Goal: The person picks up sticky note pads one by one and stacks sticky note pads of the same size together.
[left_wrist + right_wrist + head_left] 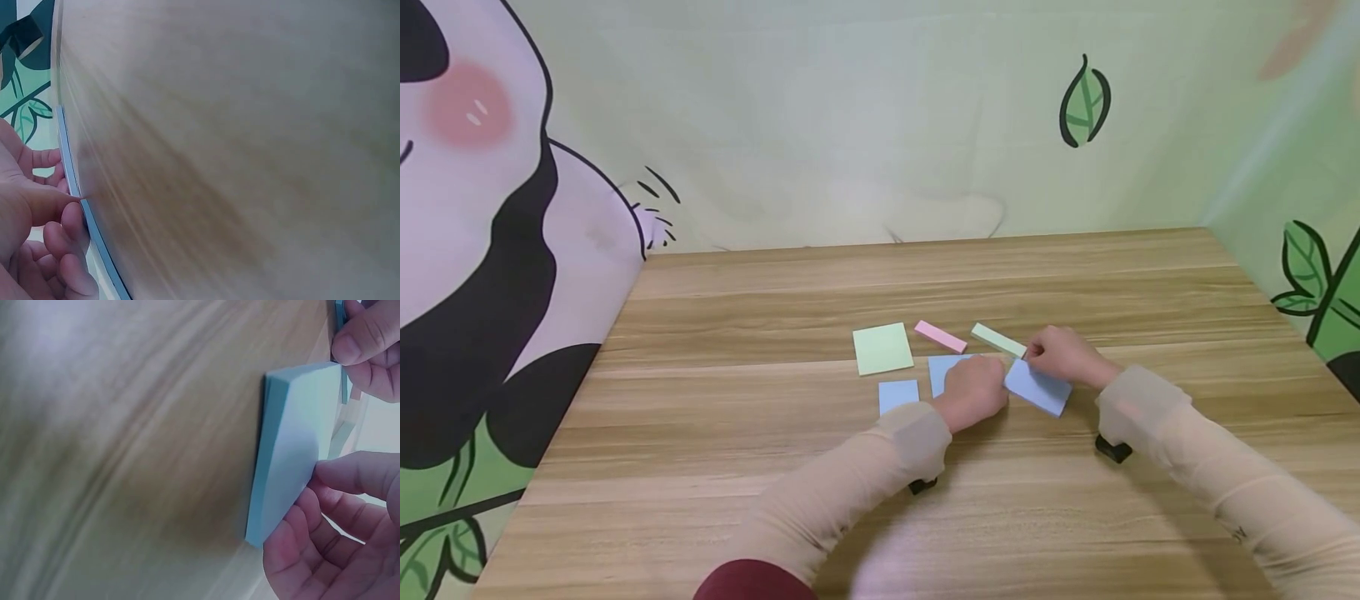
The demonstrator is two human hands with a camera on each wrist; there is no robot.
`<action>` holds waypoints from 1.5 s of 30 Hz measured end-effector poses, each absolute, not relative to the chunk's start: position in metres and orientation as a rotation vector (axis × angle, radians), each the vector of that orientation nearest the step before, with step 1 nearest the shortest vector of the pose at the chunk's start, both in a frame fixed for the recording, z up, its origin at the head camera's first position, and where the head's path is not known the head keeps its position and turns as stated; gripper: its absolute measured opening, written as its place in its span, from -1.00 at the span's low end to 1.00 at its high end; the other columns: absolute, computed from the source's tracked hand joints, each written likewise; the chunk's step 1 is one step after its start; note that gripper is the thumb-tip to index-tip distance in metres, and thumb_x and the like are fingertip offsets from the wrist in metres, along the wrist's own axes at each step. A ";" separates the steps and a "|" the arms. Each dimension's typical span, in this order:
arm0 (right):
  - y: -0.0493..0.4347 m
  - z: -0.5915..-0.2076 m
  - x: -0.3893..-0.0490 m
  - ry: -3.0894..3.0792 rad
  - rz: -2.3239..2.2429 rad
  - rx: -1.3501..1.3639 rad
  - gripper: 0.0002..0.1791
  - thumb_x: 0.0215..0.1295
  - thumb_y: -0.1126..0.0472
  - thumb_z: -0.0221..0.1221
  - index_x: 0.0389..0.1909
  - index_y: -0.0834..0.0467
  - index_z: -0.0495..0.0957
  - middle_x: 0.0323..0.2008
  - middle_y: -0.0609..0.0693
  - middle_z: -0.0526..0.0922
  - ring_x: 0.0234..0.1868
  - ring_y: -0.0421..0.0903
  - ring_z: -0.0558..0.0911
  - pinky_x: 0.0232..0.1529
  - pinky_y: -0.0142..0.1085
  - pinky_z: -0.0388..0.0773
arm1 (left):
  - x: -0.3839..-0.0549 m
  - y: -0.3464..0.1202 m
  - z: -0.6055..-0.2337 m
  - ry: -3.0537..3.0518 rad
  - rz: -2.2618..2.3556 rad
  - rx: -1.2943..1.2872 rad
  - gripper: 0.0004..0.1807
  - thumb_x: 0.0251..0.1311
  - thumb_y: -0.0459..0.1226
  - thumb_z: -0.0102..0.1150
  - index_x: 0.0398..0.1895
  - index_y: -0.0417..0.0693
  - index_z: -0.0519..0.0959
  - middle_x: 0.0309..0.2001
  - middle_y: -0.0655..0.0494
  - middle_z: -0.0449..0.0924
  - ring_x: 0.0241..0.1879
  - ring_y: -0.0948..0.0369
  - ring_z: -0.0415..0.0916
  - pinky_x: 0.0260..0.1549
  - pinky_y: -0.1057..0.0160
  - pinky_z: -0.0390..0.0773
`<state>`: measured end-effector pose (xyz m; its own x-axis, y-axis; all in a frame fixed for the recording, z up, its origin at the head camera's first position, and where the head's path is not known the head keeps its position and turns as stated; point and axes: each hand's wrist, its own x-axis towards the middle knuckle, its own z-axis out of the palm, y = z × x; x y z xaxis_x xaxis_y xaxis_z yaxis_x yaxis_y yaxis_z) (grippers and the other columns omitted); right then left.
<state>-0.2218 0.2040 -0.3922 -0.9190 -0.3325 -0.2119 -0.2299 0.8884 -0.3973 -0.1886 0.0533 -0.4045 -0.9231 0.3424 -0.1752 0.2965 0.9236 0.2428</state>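
Observation:
On the wooden table, my right hand [1066,357] pinches the far edge of a thick blue sticky note pad [1039,390], which lies turned at a slant. In the right wrist view, thumb and fingertips meet at the side of this pad [294,437]. Just left of it, my left hand [976,390] grips another blue sticky note pad [942,372] and covers much of it. The left wrist view shows the thumb tip and curled fingers at the thin edge of that pad [100,240]. Both hands are close together, the left fingertips near a corner of the right pad.
A smaller blue pad [898,394] lies by the left wrist, partly covered by the sleeve. Behind are a pale green square pad [883,349], a pink strip pad [941,336] and a pale green strip pad [997,339]. A painted cloth wall [820,125] stands behind the table [760,300].

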 end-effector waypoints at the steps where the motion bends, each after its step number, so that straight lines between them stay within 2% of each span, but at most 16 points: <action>1: 0.204 -0.392 -0.222 2.779 -0.540 -0.425 -0.87 -0.02 0.33 0.03 -0.53 0.27 0.54 -0.57 0.03 0.52 -0.57 -0.15 0.42 -0.59 -0.42 0.29 | -0.189 0.054 -0.405 2.866 0.312 0.474 -0.77 -0.01 -0.21 0.08 -0.74 0.02 0.37 -0.62 0.15 0.39 -0.66 0.25 0.32 -0.80 0.29 0.31; 9: 0.206 -0.390 -0.220 2.690 -0.604 -0.336 -0.89 0.02 0.36 -0.02 -0.54 0.27 0.48 -0.63 0.01 0.45 -0.70 -0.21 0.37 -0.74 -0.45 0.33 | -0.190 0.054 -0.405 2.853 0.303 0.482 -0.75 0.00 -0.23 0.07 -0.75 0.02 0.33 -0.65 0.16 0.35 -0.67 0.26 0.29 -0.81 0.30 0.30; 21: 0.207 -0.391 -0.221 2.606 -0.670 -0.244 -0.89 0.06 0.37 -0.03 -0.56 0.26 0.43 -0.72 -0.02 0.39 -0.73 -0.20 0.43 -0.71 -0.39 0.43 | -0.191 0.055 -0.405 2.849 0.306 0.459 -0.80 0.01 -0.23 0.05 -0.71 0.01 0.38 -0.63 0.15 0.38 -0.66 0.25 0.31 -0.80 0.30 0.31; 25: 0.209 -0.391 -0.220 2.576 -0.711 -0.219 -0.90 0.06 0.36 -0.04 -0.57 0.26 0.40 -0.71 -0.02 0.40 -0.73 -0.20 0.44 -0.70 -0.39 0.43 | -0.191 0.054 -0.404 2.846 0.343 0.474 -0.74 0.01 -0.26 0.04 -0.76 0.02 0.32 -0.69 0.16 0.31 -0.70 0.26 0.27 -0.83 0.33 0.28; 30: 0.212 -0.390 -0.219 2.552 -0.770 -0.202 -0.90 0.07 0.35 -0.02 -0.55 0.29 0.41 -0.70 -0.02 0.42 -0.72 -0.20 0.43 -0.69 -0.40 0.39 | -0.192 0.049 -0.404 2.767 0.540 0.471 -0.63 -0.05 -0.30 0.06 -0.91 0.01 0.22 -0.85 0.22 0.21 -0.81 0.31 0.15 -0.86 0.41 0.11; 34: 0.212 -0.388 -0.216 2.511 -0.882 -0.125 -0.87 0.12 0.32 -0.02 -0.49 0.33 0.43 -0.67 -0.02 0.42 -0.69 -0.20 0.42 -0.65 -0.39 0.41 | -0.193 0.044 -0.403 2.617 0.812 0.383 -0.71 -0.11 -0.32 0.07 -0.92 -0.05 0.45 -0.89 0.26 0.33 -0.85 0.38 0.23 -0.82 0.46 0.17; 37: 0.212 -0.387 -0.215 2.469 -0.968 -0.043 -0.85 0.13 0.31 -0.02 -0.41 0.35 0.42 -0.66 -0.03 0.42 -0.68 -0.21 0.42 -0.62 -0.37 0.45 | -0.191 0.044 -0.401 2.474 1.024 0.266 -0.79 -0.07 -0.36 0.07 -0.77 -0.14 0.58 -0.81 0.18 0.47 -0.81 0.39 0.34 -0.74 0.49 0.35; 41: 0.211 -0.388 -0.215 2.450 -1.000 0.032 -0.82 0.12 0.32 -0.03 -0.35 0.38 0.43 -0.66 -0.03 0.42 -0.68 -0.22 0.43 -0.61 -0.38 0.48 | -0.190 0.046 -0.400 2.364 1.177 0.131 -0.79 0.00 -0.39 0.04 -0.69 -0.20 0.60 -0.70 0.05 0.58 -0.77 0.36 0.40 -0.69 0.46 0.46; 45: 0.209 -0.389 -0.215 2.465 -0.985 0.062 -0.82 0.12 0.33 -0.03 -0.35 0.39 0.46 -0.67 -0.02 0.44 -0.69 -0.23 0.44 -0.61 -0.39 0.48 | -0.191 0.047 -0.400 2.361 1.191 0.110 -0.79 0.03 -0.38 0.04 -0.67 -0.20 0.59 -0.66 0.04 0.60 -0.76 0.35 0.41 -0.67 0.46 0.47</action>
